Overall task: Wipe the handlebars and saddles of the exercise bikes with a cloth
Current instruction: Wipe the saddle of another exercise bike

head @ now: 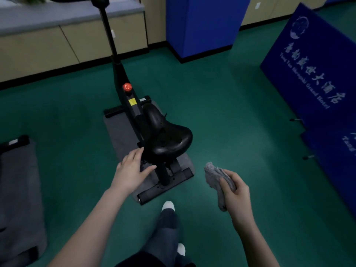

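1. The black saddle (169, 135) of the exercise bike (123, 79) sits mid-view, its narrow nose pointing away from you and its broad back end toward you.
2. Your left hand (133, 168) is just left of the saddle's back end. Its fingers are straight and a little spread, and the fingertips (141, 150) reach the saddle's left edge; whether they touch it cannot be told.
3. Your right hand (236, 191) is to the right of the saddle and nearer to you, apart from it. Its fingers and thumb are curled around a bunched grey cloth (215, 176).
4. The cloth sticks out above and below your fist and is clear of the saddle.
5. Beyond the saddle's nose, the frame carries a yellow sticker (132, 102) and, farther on, a red knob (127, 86).
6. Past the knob, a black post (107, 26) rises away from the saddle to the top edge of the view.
7. Under the saddle, a grey mat (119, 130) lies on the green floor (231, 112).
8. Well left of the saddle lies a second grey mat (19, 180).
9. Well right of the saddle stand blue pads (312, 70) with white lettering.
10. Nearer to you than the saddle, your white shoe (168, 206) is on the floor.
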Demonstrator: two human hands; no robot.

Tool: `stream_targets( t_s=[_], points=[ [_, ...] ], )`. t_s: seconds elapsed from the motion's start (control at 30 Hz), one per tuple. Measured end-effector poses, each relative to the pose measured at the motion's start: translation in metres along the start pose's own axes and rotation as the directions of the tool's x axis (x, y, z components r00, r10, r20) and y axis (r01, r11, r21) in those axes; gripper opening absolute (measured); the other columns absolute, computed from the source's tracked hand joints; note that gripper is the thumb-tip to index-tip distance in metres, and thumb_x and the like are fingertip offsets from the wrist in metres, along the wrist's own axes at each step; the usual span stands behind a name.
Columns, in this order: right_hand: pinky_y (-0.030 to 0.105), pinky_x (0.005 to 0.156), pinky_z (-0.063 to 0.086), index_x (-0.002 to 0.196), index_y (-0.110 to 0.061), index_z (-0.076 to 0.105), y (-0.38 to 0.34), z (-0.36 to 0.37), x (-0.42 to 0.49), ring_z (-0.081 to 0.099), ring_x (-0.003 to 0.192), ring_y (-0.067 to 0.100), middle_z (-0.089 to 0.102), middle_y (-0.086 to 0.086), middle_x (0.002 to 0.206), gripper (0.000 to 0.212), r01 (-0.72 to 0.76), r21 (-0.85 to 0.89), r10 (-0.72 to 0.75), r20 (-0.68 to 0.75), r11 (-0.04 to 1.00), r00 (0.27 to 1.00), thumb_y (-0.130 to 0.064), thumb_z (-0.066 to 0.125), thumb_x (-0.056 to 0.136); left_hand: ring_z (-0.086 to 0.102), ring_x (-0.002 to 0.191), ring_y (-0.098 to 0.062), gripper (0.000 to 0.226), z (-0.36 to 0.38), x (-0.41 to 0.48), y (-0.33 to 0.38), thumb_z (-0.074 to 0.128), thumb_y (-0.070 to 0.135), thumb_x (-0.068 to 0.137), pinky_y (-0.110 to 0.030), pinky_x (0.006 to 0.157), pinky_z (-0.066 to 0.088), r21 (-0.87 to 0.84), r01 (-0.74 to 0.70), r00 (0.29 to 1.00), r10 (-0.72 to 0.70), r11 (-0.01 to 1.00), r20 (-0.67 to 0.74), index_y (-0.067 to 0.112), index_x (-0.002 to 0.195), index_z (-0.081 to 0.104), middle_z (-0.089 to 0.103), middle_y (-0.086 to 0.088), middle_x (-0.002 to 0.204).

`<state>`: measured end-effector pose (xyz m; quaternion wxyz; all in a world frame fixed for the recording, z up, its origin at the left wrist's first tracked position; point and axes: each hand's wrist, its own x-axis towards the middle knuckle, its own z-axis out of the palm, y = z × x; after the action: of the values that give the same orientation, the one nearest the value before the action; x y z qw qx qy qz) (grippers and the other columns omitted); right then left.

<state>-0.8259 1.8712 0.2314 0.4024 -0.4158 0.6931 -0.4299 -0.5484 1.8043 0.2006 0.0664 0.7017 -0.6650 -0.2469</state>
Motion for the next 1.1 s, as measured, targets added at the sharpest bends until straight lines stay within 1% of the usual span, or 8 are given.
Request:
stream_targets(
  t_s=[0.1, 0.27, 0.37, 0.5, 0.77, 0.93, 1.0, 1.1],
  points=[
    [0.007, 0.066, 0.046, 0.089, -0.034, 0.062, -0.014, 0.016, 0.033, 0.062, 0.078, -0.006, 0.068, -0.013, 0.088, 0.029, 0.045, -0.025, -0.044, 0.051, 0.999, 0.998, -0.006, 0.058, 0.091, 0.027, 0.14, -0.022, 0.077, -0.002, 0.023, 0.001, 0.047, 0.057, 0.09, -0.044, 0.112, 0.026, -0.038, 0.028, 1.0, -0.029, 0.999, -0.002, 0.018, 0.151, 0.021, 0.027, -0.001, 0.154],
    [0.005, 0.053, 0.045, 0.095, -0.028, 0.061, -0.035, 0.047, 0.083, 0.059, 0.061, -0.007, 0.065, -0.017, 0.08, 0.023, 0.078, -0.041, -0.071, 0.142, 0.996, 0.987, -0.006, 0.056, 0.092, 0.027, 0.139, -0.021, 0.074, -0.006, 0.055, -0.001, 0.045, 0.056, 0.091, -0.044, 0.112, 0.027, -0.124, 0.083, 0.997, -0.082, 0.989, 0.012, 0.019, 0.151, 0.021, 0.027, -0.001, 0.154],
    [0.004, 0.067, 0.045, 0.104, -0.021, 0.063, -0.043, 0.064, 0.109, 0.061, 0.08, -0.005, 0.065, -0.017, 0.091, 0.019, 0.105, -0.09, -0.086, 0.195, 0.99, 0.977, -0.008, 0.056, 0.092, 0.028, 0.138, -0.021, 0.07, -0.006, 0.067, -0.005, 0.045, 0.053, 0.092, -0.042, 0.112, 0.027, -0.17, 0.114, 0.994, -0.112, 0.979, 0.018, 0.019, 0.15, 0.024, 0.03, 0.0, 0.152],
    [0.004, 0.069, 0.043, 0.102, -0.021, 0.062, -0.052, 0.084, 0.128, 0.06, 0.08, -0.011, 0.065, -0.016, 0.091, 0.02, 0.122, -0.077, -0.101, 0.233, 0.99, 0.967, -0.006, 0.056, 0.092, 0.03, 0.138, -0.02, 0.065, -0.006, 0.074, -0.005, 0.047, 0.049, 0.094, -0.041, 0.113, 0.027, -0.215, 0.132, 0.991, -0.13, 0.968, 0.023, 0.017, 0.148, 0.029, 0.033, 0.0, 0.15],
    [0.005, 0.081, 0.043, 0.105, -0.019, 0.064, -0.076, 0.12, 0.173, 0.059, 0.091, -0.012, 0.066, -0.015, 0.096, 0.021, 0.228, -0.078, -0.192, 0.32, 0.971, 0.928, -0.005, 0.056, 0.091, 0.036, 0.133, -0.02, 0.06, -0.002, 0.084, 0.003, 0.049, 0.044, 0.094, -0.04, 0.111, 0.031, -0.301, 0.179, 0.982, -0.189, 0.937, -0.005, 0.018, 0.146, 0.035, 0.037, 0.002, 0.148],
    [0.006, 0.085, 0.042, 0.111, -0.014, 0.063, -0.09, 0.142, 0.2, 0.059, 0.097, -0.006, 0.065, -0.007, 0.105, 0.023, 0.319, -0.048, -0.273, 0.407, 0.947, 0.872, -0.004, 0.055, 0.092, 0.036, 0.134, -0.017, 0.056, 0.006, 0.083, 0.01, 0.05, 0.044, 0.094, -0.035, 0.112, 0.028, -0.37, 0.211, 0.968, -0.247, 0.905, -0.053, 0.021, 0.144, 0.038, 0.042, 0.004, 0.144],
    [0.01, 0.089, 0.043, 0.114, -0.013, 0.062, -0.094, 0.148, 0.211, 0.059, 0.102, 0.001, 0.065, -0.002, 0.11, 0.024, 0.358, -0.024, -0.31, 0.446, 0.934, 0.84, -0.005, 0.054, 0.093, 0.037, 0.133, -0.017, 0.054, 0.01, 0.081, 0.014, 0.051, 0.043, 0.094, -0.035, 0.112, 0.029, -0.404, 0.234, 0.954, -0.288, 0.884, -0.077, 0.021, 0.142, 0.041, 0.044, 0.003, 0.142],
    [0.011, 0.093, 0.041, 0.114, -0.012, 0.062, -0.097, 0.156, 0.226, 0.057, 0.104, 0.003, 0.063, -0.001, 0.112, 0.025, 0.463, -0.009, -0.4, 0.486, 0.887, 0.777, -0.002, 0.053, 0.093, 0.038, 0.132, -0.016, 0.055, 0.018, 0.077, 0.02, 0.05, 0.043, 0.093, -0.036, 0.113, 0.029, -0.428, 0.287, 0.929, -0.358, 0.857, -0.094, 0.017, 0.141, 0.043, 0.046, 0.002, 0.141]
  ],
)
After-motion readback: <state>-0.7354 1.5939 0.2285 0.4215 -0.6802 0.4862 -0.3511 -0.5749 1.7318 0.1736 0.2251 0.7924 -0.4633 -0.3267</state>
